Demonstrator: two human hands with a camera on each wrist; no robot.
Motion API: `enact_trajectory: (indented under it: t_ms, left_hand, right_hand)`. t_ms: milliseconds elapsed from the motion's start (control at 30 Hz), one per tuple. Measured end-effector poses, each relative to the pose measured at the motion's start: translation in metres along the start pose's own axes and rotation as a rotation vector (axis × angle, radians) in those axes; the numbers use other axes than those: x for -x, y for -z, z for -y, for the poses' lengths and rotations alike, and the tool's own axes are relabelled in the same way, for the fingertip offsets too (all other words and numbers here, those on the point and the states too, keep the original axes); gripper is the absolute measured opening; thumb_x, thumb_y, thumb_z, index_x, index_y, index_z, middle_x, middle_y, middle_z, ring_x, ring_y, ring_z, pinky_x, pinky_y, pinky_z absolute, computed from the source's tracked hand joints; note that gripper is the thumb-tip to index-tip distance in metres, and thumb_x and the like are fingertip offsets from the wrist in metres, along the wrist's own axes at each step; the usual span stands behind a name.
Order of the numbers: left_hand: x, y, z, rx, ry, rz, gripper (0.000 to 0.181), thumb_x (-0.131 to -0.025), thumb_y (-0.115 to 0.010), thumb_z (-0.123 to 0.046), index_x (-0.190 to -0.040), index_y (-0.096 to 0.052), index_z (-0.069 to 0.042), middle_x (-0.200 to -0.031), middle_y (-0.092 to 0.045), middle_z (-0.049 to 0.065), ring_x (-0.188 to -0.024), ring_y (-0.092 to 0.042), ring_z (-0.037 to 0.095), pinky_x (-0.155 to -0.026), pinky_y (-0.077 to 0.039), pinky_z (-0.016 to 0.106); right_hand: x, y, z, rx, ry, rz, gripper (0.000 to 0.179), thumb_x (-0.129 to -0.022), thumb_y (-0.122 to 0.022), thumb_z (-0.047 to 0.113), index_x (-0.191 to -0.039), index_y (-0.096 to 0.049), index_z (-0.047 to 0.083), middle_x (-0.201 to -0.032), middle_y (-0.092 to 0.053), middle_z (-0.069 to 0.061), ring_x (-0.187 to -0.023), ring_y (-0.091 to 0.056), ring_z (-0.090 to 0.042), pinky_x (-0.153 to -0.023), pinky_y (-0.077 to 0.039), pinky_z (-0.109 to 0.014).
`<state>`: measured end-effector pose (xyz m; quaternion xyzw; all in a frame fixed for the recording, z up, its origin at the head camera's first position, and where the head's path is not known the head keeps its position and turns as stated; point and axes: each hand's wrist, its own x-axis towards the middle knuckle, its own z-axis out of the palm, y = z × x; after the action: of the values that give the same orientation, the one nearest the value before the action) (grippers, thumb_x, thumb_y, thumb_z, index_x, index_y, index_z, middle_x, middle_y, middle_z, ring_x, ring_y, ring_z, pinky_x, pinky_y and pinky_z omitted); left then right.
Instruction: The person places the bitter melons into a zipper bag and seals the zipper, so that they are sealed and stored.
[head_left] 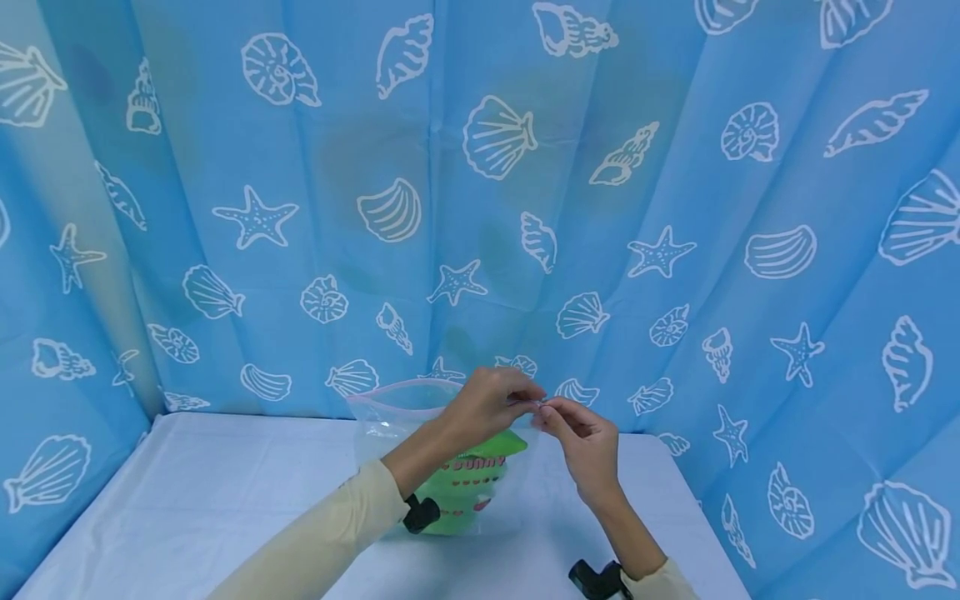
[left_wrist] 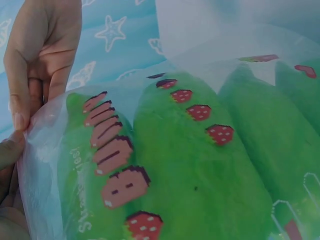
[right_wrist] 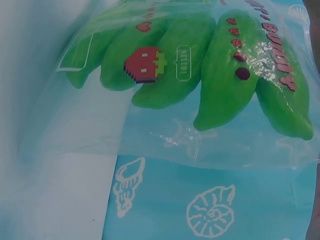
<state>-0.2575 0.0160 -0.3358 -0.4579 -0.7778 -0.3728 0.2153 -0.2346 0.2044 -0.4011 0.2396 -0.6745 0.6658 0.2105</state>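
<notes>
A clear zip bag (head_left: pixel 378 437) with a pink zip edge stands upright on the table, its mouth gaping on the left side. Strawberries and the word BUNNY are printed on its front. Inside sits a bunch of green bananas (right_wrist: pixel 175 55), side by side with tips downward in the right wrist view. At the bag's upper right corner, my left hand (head_left: pixel 487 404) pinches the zip edge between thumb and fingers. My right hand (head_left: pixel 588 437) pinches the same corner, fingertips meeting the left ones. In the left wrist view both hands grip the bag's edge.
A white cloth covers the table (head_left: pixel 225 483). Behind it and at both sides hangs a blue curtain (head_left: pixel 450 233) with white shells and starfish. Each wrist carries a small black camera (head_left: pixel 422 515).
</notes>
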Motion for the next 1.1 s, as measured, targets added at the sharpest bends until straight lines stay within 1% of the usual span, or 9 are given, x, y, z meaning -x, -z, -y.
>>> enact_trajectory:
  t_ms: [233, 367, 533, 767, 900, 1100]
  left_hand:
    - [0.006, 0.003, 0.001, -0.021, 0.008, -0.015, 0.013, -0.087, -0.071, -0.001, -0.099, -0.076, -0.004, -0.089, -0.071, 0.004, -0.081, -0.066, 0.012, -0.073, -0.051, 0.012]
    - [0.011, 0.005, 0.002, -0.039, -0.003, -0.027, 0.013, -0.086, -0.071, 0.000, -0.099, -0.075, -0.004, -0.089, -0.071, 0.005, -0.082, -0.067, 0.012, -0.074, -0.051, 0.012]
    - [0.018, 0.010, 0.006, -0.043, -0.005, -0.038, 0.015, -0.086, -0.072, 0.001, -0.100, -0.075, -0.004, -0.091, -0.071, 0.005, -0.084, -0.067, 0.012, -0.076, -0.051, 0.013]
    - [0.029, 0.022, 0.012, -0.062, 0.008, -0.035, 0.016, -0.086, -0.072, 0.001, -0.101, -0.074, -0.004, -0.093, -0.071, 0.005, -0.085, -0.068, 0.013, -0.076, -0.052, 0.013]
    - [0.035, 0.030, 0.014, -0.064, 0.016, -0.029, 0.016, -0.086, -0.071, 0.000, -0.101, -0.074, -0.005, -0.094, -0.071, 0.004, -0.086, -0.067, 0.012, -0.076, -0.052, 0.014]
    - [0.046, 0.045, 0.021, -0.082, 0.051, -0.025, 0.017, -0.086, -0.072, 0.001, -0.101, -0.074, -0.005, -0.094, -0.071, 0.004, -0.087, -0.067, 0.012, -0.077, -0.052, 0.014]
  right_hand:
    - [0.000, -0.002, 0.001, 0.007, 0.004, 0.017, 0.016, -0.093, -0.061, -0.001, -0.106, -0.067, -0.010, -0.095, -0.067, -0.026, -0.086, -0.070, -0.023, -0.080, -0.056, -0.038]
    - [0.000, -0.004, 0.001, 0.011, 0.013, 0.030, 0.017, -0.094, -0.061, 0.000, -0.105, -0.067, -0.010, -0.096, -0.068, -0.025, -0.087, -0.070, -0.023, -0.080, -0.056, -0.038]
    - [0.000, -0.004, 0.001, 0.014, 0.009, 0.017, 0.017, -0.094, -0.061, -0.001, -0.107, -0.067, -0.011, -0.098, -0.068, -0.026, -0.087, -0.071, -0.022, -0.080, -0.056, -0.037]
    - [0.001, -0.005, 0.000, 0.008, -0.024, -0.009, 0.020, -0.094, -0.061, 0.000, -0.107, -0.066, -0.014, -0.095, -0.068, -0.024, -0.086, -0.071, -0.020, -0.079, -0.057, -0.037]
    - [0.000, -0.005, -0.001, 0.013, -0.038, -0.019, 0.019, -0.094, -0.062, 0.002, -0.106, -0.067, -0.012, -0.094, -0.069, -0.024, -0.085, -0.071, -0.021, -0.079, -0.057, -0.037]
    - [0.000, -0.005, -0.004, 0.037, -0.064, -0.051, 0.019, -0.093, -0.064, 0.005, -0.105, -0.069, -0.009, -0.094, -0.069, -0.021, -0.084, -0.071, -0.021, -0.078, -0.057, -0.036]
